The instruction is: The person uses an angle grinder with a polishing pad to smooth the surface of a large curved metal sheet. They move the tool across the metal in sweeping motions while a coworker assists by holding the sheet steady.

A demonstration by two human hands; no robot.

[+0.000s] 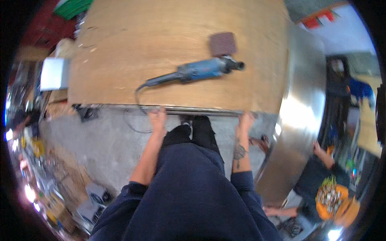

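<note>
I see a blue power tool (203, 69) lying on the smooth wooden worktop (140, 40), just below a rough brown square pad (222, 43). My left hand (157, 118) and right hand (246, 119) are curled closed around a thin, shiny strip (201, 111) at the front edge.

No word, number or sign can be read. On the power tool (203, 69), the blue housing is too blurred for any lettering to be made out. The red patches on the pale panel (350, 32) at upper right are smeared, and whether they form letters cannot be told. The white box (54, 74) at left gives no legible print, and the small things crowded along both sides are too small and bent to read.
</note>
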